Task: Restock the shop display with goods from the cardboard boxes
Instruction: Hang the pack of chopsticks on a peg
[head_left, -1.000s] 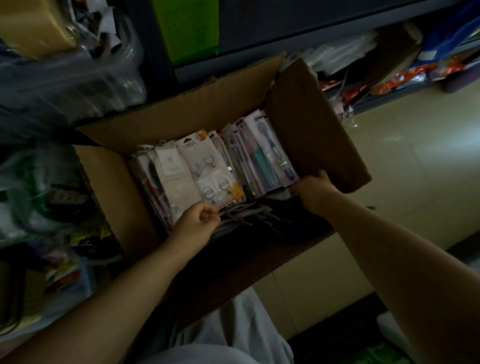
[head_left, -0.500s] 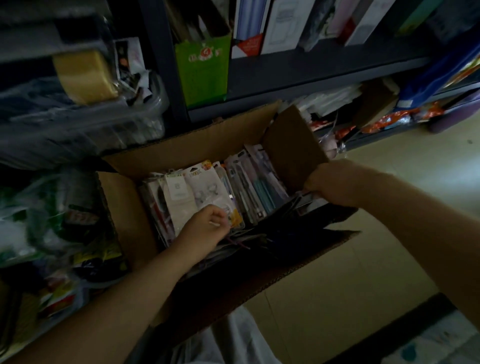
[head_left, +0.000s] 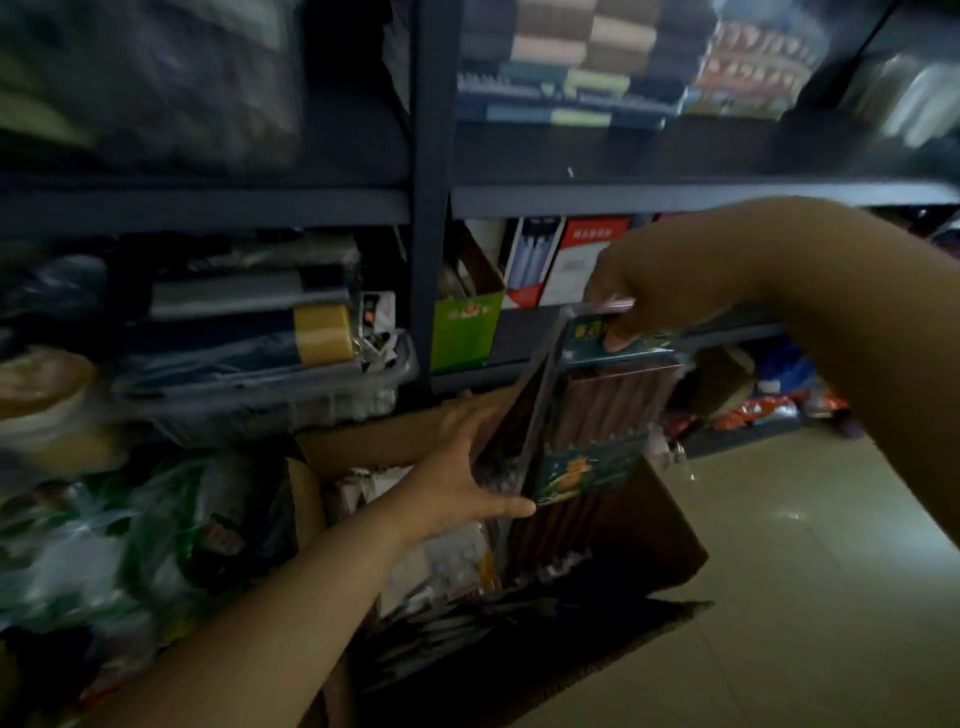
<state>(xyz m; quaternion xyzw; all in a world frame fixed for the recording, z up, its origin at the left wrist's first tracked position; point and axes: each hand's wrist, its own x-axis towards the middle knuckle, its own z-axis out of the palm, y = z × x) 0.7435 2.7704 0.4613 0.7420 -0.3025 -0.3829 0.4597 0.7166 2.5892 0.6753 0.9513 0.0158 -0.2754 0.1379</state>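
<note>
Dim shop shelving fills the background, dark metal uprights and boards (head_left: 675, 195) crammed with stacked goods, above a pale tiled floor (head_left: 810, 597). Nearest the action, the right hand (head_left: 654, 306) pinches the top edge of a pack of long brown sticks (head_left: 602, 410), thumb in front and fingers curled behind the header card, so the pack hangs upright over the far right corner of the cardboard box (head_left: 623, 545). It looks like a clear, glossy plastic sleeve with printed dark-green card at head and foot, the sticks inside slim, straight and rounded; what they are exactly I cannot tell through the blur. The left hand (head_left: 457, 483) has its fingers spread fairly straight along the left side of the packs, thumb under the lower corner, steadying rather than gripping; a second, darker pack seems to sit just behind the first. Below them the box is matte corrugated brown, its flaps folded outward, and it holds many flat carded blister packs (head_left: 441, 561) standing on edge along its left side. To my eye the job is at an early stage: one handful is lifted out but not yet placed, and most of the stock remains in the box. Further left, soft crinkled plastic bags (head_left: 104, 545) and a clear lidded tub (head_left: 291, 384) crowd the lower shelf.
</note>
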